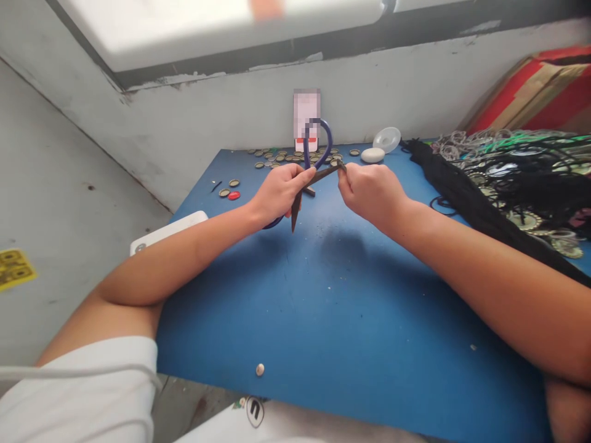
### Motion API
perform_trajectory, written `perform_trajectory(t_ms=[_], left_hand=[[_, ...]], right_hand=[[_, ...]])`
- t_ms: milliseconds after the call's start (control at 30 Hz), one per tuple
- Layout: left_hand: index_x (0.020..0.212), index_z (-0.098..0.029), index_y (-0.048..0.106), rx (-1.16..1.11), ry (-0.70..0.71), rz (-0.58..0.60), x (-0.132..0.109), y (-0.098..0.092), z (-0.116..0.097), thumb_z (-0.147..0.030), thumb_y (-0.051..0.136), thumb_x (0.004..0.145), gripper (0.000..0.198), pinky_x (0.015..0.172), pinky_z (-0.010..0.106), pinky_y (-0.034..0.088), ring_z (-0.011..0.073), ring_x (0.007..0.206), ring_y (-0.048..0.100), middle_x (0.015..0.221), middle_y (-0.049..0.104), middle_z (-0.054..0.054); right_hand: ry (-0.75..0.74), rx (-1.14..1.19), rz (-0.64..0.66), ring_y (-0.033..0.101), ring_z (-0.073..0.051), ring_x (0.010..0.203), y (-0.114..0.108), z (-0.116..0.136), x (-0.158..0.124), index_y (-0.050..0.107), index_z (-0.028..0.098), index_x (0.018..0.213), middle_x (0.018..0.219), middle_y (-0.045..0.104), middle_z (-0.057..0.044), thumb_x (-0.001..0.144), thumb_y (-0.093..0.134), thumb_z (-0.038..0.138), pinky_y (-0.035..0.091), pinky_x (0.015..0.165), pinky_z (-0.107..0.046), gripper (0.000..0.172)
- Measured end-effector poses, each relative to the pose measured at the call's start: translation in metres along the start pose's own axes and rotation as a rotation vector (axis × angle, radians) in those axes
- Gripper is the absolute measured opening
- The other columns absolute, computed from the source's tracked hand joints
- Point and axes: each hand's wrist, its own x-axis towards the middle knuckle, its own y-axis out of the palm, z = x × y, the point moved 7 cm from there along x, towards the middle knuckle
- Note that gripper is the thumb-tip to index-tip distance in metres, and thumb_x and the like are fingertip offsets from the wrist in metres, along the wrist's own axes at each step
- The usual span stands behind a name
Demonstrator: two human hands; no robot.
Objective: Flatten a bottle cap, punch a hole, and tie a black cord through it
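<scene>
My left hand (277, 192) is closed around a pair of scissors (318, 147) with blue loop handles and dark blades. One blade points down toward the blue table (332, 295); the other reaches right. My right hand (369, 191) is closed in a pinch at the tip of that blade, gripping something small and dark that I cannot make out. Both hands hover above the far middle of the table.
Several bottle caps (286, 157) lie at the table's far edge, a few more (229, 191) at the left. A thick black cord bundle (466, 197) and tangled wires with metal discs (530, 178) fill the right side. A white round lid (388, 138) and white pad (372, 155) sit near the wall.
</scene>
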Motion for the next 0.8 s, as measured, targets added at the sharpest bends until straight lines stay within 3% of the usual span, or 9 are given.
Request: perform_trajectory(t_ms=[433, 700, 800], left_hand=[[0.071, -0.021, 0.047, -0.173, -0.186, 0.184, -0.02, 0.026, 0.002, -0.069, 0.058, 0.095, 0.054, 0.041, 0.024, 0.031, 0.0066, 0.038, 0.037, 0.053, 0.05, -0.004], [0.072, -0.02, 0.048, -0.542, -0.416, 0.506, -0.043, 0.055, -0.011, -0.058, 0.054, 0.101, 0.049, 0.033, 0.02, 0.019, 0.0041, 0.031, 0.022, 0.047, 0.034, -0.008], [0.073, -0.02, 0.049, -0.601, -0.423, 0.529, -0.046, 0.058, -0.018, -0.059, 0.055, 0.1, 0.048, 0.032, 0.019, 0.022, 0.0042, 0.032, 0.025, 0.048, 0.035, -0.008]], right_hand=[[-0.091, 0.05, 0.007, 0.069, -0.029, 0.082, -0.002, -0.014, -0.004, 0.069, 0.016, 0.099, 0.09, 0.075, -0.019, 0.102, 0.028, 0.038, 0.042, 0.07, -0.041, 0.046], [-0.176, 0.156, -0.004, 0.07, -0.029, 0.101, -0.013, -0.036, -0.002, 0.071, 0.017, 0.112, 0.103, 0.077, -0.015, 0.101, 0.041, 0.041, 0.046, 0.095, -0.046, 0.04], [-0.145, 0.224, -0.073, 0.069, -0.024, 0.105, -0.026, -0.042, -0.001, 0.07, 0.019, 0.117, 0.11, 0.076, -0.01, 0.1, 0.052, 0.047, 0.048, 0.101, -0.048, 0.037]])
